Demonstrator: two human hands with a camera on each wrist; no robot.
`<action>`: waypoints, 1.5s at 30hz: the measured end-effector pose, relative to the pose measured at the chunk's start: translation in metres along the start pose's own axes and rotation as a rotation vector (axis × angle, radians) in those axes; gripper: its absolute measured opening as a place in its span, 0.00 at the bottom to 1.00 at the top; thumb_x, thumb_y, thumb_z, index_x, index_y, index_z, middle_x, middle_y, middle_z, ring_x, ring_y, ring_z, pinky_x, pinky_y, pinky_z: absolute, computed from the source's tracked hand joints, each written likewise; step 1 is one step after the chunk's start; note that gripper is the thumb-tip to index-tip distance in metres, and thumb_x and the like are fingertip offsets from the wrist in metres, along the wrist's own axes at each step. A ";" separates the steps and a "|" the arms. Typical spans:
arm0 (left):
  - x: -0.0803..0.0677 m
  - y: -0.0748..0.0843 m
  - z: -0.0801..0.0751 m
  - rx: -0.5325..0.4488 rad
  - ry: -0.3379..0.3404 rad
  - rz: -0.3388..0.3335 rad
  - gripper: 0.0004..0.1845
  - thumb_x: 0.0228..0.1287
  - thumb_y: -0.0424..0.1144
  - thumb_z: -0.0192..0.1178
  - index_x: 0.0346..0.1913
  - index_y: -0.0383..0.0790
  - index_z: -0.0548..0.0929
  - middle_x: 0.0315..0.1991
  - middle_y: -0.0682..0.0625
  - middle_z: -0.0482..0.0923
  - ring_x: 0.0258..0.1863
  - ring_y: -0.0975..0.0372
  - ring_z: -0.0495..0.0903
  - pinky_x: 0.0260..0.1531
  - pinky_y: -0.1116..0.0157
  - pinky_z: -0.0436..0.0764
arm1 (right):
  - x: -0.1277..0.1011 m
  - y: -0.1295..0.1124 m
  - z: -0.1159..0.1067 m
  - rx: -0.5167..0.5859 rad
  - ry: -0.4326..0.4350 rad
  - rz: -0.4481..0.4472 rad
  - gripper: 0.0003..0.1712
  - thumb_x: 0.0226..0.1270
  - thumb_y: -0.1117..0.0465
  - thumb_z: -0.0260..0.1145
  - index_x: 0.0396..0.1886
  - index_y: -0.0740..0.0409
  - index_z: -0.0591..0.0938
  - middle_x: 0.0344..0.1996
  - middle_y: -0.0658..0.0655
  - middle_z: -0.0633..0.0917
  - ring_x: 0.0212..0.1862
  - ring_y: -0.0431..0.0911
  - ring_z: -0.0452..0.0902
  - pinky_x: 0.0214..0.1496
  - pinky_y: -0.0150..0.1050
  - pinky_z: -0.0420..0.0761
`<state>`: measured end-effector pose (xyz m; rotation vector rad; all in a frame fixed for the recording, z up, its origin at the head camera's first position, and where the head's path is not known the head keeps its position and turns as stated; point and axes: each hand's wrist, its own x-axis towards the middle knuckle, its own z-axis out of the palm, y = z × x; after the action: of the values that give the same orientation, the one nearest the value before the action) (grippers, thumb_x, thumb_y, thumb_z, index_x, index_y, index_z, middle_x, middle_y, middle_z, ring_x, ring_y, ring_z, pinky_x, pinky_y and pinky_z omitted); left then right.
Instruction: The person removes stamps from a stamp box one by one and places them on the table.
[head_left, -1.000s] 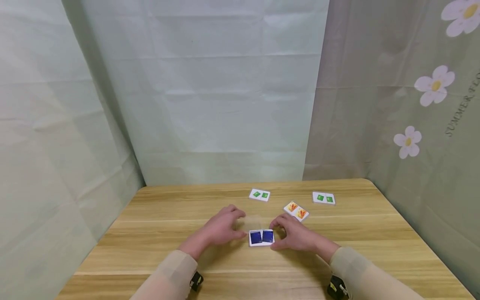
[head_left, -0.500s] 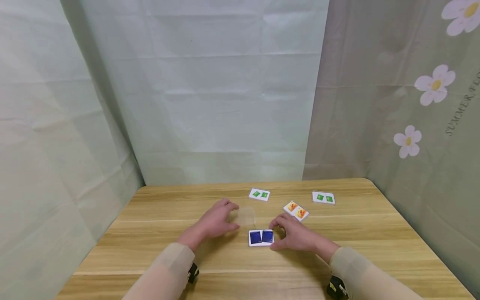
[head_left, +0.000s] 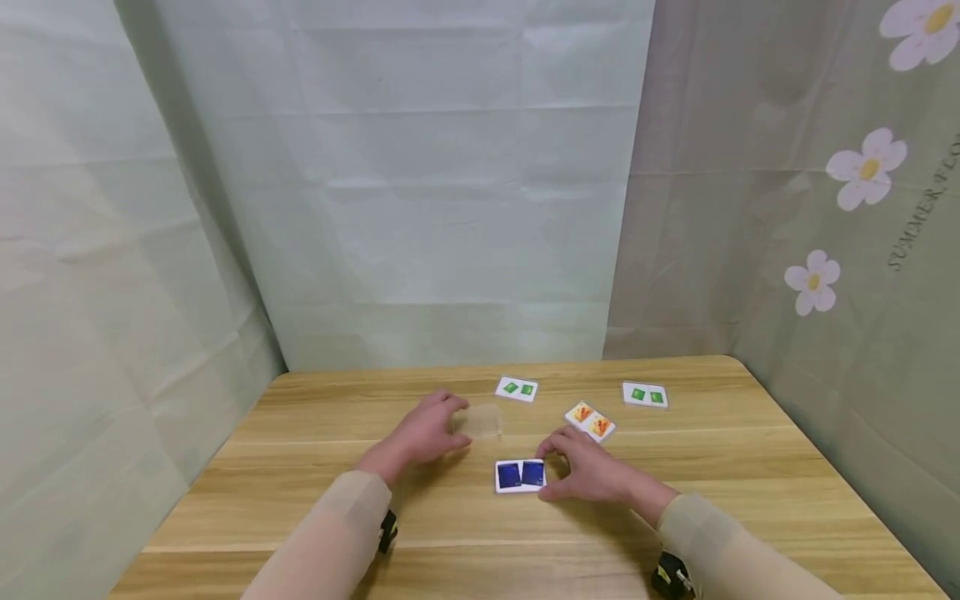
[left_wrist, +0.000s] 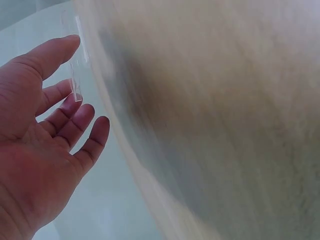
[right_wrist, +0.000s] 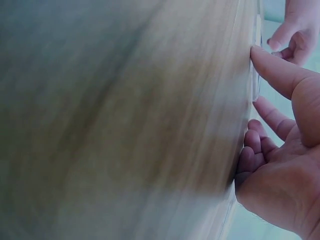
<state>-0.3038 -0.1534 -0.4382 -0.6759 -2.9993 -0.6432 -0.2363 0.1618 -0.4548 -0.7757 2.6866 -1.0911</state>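
Observation:
A white tile with two blue squares [head_left: 520, 476] lies flat on the wooden table [head_left: 315, 467]. My right hand [head_left: 546, 471] grips its right end between thumb and fingers; in the right wrist view the thumb [right_wrist: 272, 70] presses at the tile's edge [right_wrist: 258, 30]. My left hand [head_left: 453, 421] holds a thin clear cover [head_left: 482, 421] just above the table, behind and left of the blue tile. In the left wrist view the cover's edge [left_wrist: 78, 60] sits between thumb and fingers [left_wrist: 70, 107].
Three more tiles lie face up toward the table's back: a green one [head_left: 517, 388], an orange one [head_left: 591, 422] close to my right hand, and another green one [head_left: 645, 395]. Pale cloth walls [head_left: 450, 208] enclose the table on three sides.
My left hand has lifted the clear cover off the blue tile and carried it back and to the left. The right hand and the blue tile stay put.

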 end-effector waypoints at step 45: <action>0.012 -0.026 -0.006 -0.032 -0.071 -0.007 0.29 0.69 0.38 0.74 0.69 0.31 0.82 0.68 0.35 0.77 0.69 0.40 0.73 0.72 0.41 0.73 | 0.000 -0.003 -0.001 -0.036 -0.017 -0.001 0.25 0.61 0.53 0.88 0.53 0.47 0.84 0.64 0.58 0.77 0.69 0.62 0.69 0.73 0.70 0.68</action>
<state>-0.3258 -0.1725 -0.4415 -0.7054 -3.0637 -0.6832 -0.2353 0.1607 -0.4518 -0.7886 2.6990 -1.0353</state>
